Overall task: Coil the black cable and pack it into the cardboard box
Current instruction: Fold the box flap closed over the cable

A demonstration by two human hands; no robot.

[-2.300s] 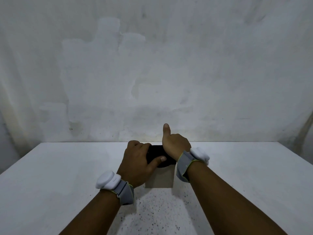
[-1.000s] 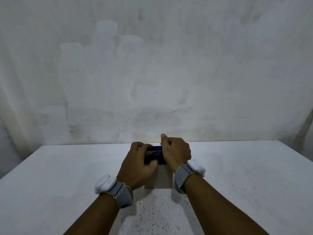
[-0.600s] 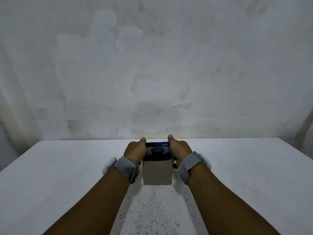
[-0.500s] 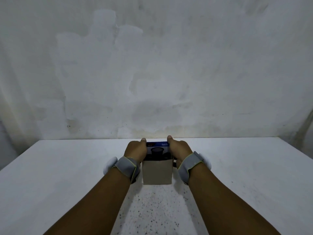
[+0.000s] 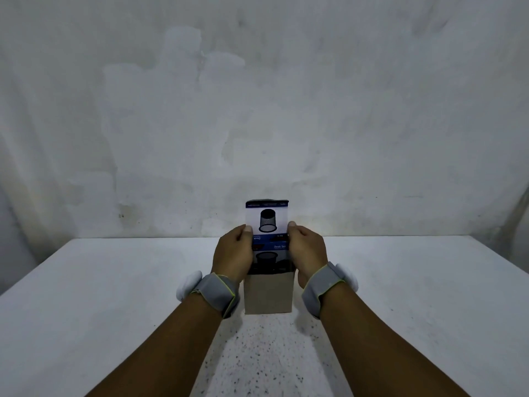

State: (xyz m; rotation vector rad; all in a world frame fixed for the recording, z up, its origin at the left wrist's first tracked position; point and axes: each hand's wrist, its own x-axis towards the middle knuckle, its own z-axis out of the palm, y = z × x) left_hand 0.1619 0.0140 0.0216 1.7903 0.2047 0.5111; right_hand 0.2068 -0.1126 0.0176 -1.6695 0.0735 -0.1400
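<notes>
Both hands, left hand (image 5: 232, 255) and right hand (image 5: 307, 253), gripping cardboard box (image 5: 268, 293) sides on white table (image 5: 114, 296), raised flap (image 5: 267, 217) picturing mesh cup, "Desk" legible, contents hidden.

The cardboard box (image 5: 268, 293) is plain brown on its near side. Its raised flap (image 5: 267, 217) is white with a dark blue band along the top and another lower down, and it bears a printed picture of a black mesh cup. The table (image 5: 86, 296) is white, with fine black speckles on the strip nearest the camera. The wall (image 5: 257, 110) is pale grey-white with lighter, uneven patches. Each wristband (image 5: 217, 293) is grey with a yellow-green edge and carries a white pod.
</notes>
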